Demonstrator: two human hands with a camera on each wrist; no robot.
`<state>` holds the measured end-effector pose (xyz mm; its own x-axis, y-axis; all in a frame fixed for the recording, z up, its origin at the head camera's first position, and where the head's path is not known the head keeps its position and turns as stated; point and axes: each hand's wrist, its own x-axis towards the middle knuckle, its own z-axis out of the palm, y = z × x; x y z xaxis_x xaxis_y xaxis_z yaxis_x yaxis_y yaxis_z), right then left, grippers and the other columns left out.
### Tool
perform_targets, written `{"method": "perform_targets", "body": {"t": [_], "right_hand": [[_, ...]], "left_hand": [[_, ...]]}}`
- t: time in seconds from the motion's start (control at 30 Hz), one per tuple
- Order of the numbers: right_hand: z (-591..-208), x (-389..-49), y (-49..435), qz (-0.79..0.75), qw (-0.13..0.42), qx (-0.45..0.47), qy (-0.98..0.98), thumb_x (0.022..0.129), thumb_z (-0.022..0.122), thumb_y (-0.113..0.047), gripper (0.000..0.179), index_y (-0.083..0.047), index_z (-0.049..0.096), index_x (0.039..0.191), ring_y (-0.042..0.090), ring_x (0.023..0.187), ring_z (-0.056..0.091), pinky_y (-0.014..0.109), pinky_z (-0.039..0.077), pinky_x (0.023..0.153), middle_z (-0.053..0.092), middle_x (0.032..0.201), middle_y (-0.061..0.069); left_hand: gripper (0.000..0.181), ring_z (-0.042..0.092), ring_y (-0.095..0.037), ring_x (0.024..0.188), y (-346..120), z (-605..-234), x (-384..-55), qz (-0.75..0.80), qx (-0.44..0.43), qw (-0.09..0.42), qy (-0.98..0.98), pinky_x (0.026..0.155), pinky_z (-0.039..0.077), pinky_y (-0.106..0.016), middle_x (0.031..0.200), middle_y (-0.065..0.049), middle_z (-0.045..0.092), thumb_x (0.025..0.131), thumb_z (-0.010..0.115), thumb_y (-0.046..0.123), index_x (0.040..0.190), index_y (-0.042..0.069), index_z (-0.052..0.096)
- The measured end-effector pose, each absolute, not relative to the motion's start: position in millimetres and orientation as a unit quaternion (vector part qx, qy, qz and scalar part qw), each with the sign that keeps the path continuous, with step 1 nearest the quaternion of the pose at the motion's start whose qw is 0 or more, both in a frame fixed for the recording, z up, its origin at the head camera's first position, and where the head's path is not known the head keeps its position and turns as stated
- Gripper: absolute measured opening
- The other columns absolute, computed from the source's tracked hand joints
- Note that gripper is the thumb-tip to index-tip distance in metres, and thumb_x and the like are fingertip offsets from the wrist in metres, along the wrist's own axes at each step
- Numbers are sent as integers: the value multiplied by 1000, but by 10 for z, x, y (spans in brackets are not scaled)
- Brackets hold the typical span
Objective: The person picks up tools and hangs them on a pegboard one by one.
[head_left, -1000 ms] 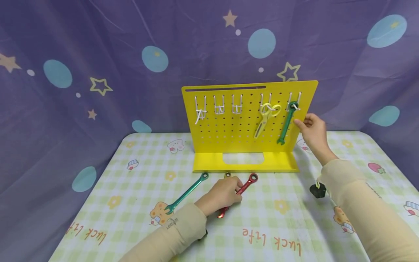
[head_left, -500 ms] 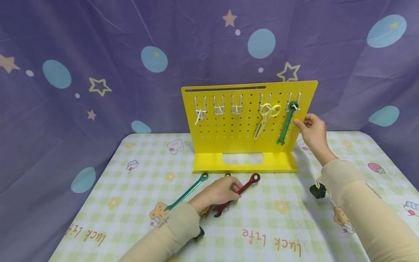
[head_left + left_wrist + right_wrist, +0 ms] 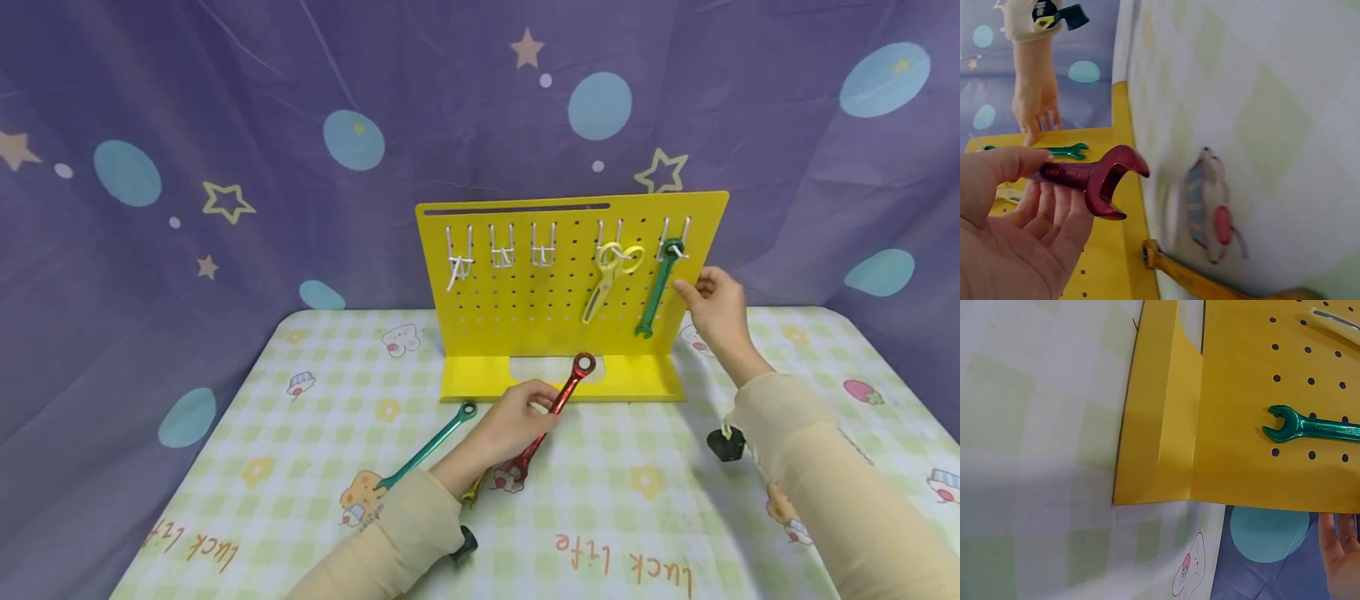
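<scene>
My left hand (image 3: 510,429) holds a red combination wrench (image 3: 572,388) by its shaft, ring end up and toward the pegboard. In the left wrist view the open jaw end of that red wrench (image 3: 1113,181) points away from the thumb. My right hand (image 3: 717,315) pinches the right edge of the yellow pegboard (image 3: 487,333), thumb in front. On the board's rightmost hook hangs a green wrench (image 3: 657,292), with yellow scissors (image 3: 602,290) on the hook left of it. A yellow wrench (image 3: 473,493) lies on the table, mostly hidden by my left hand and forearm.
A teal wrench (image 3: 427,447) lies on the checked tablecloth (image 3: 600,500), left of my left hand. Three white hooks on the board's left half, one a crooked hook (image 3: 457,267), bear nothing. A purple patterned curtain (image 3: 450,108) hangs behind the table.
My left hand has lifted the red wrench off the table, and its ring end has risen up in front of the board's base. The right hand stays on the board's edge.
</scene>
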<state>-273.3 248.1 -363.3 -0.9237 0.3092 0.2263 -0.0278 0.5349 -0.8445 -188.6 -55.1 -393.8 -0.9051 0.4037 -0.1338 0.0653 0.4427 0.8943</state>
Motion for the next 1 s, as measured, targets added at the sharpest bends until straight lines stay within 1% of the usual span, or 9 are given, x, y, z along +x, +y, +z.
{"method": "perform_targets", "body": {"t": [0.2,0.37,0.63,0.8,1.0], "right_hand": [[-3645,-2738,2477,478,174,-88,-857,101,58,-25,36,8,52,113,3,81,49,10,44,68,58,102,16],[-3639,-2747,2472,478,177,-86,-856,101,58,-24,35,8,52,113,2,80,50,10,44,68,59,102,17],[-3622,-2752,2457,474,184,-84,-857,101,58,-24,39,11,53,119,-1,78,50,10,44,69,61,107,21],[-3618,-2758,2456,470,185,-87,-859,101,57,-23,39,11,52,121,-1,78,50,12,44,70,62,109,23],[-3639,-2754,2458,469,185,-91,-859,102,57,-22,39,11,52,121,0,79,50,13,44,72,62,110,23]], "left_hand": [[27,61,-17,90,-475,-3792,-1921,563,130,100,810,72,54,-28,110,-2,62,96,67,14,122,10,62],[26,62,-18,93,-423,-3685,-1957,596,132,55,790,70,56,-30,110,-3,63,96,67,15,121,11,63],[27,61,-19,96,-417,-3570,-2043,617,110,17,779,69,56,-32,112,-4,64,97,67,16,123,12,62],[27,60,-18,98,-406,-3541,-2110,621,108,-6,776,72,55,-32,114,-2,63,97,66,16,124,12,61],[28,59,-18,99,-389,-3516,-2171,623,98,-25,776,68,55,-32,114,2,63,97,67,18,123,14,62]]}}
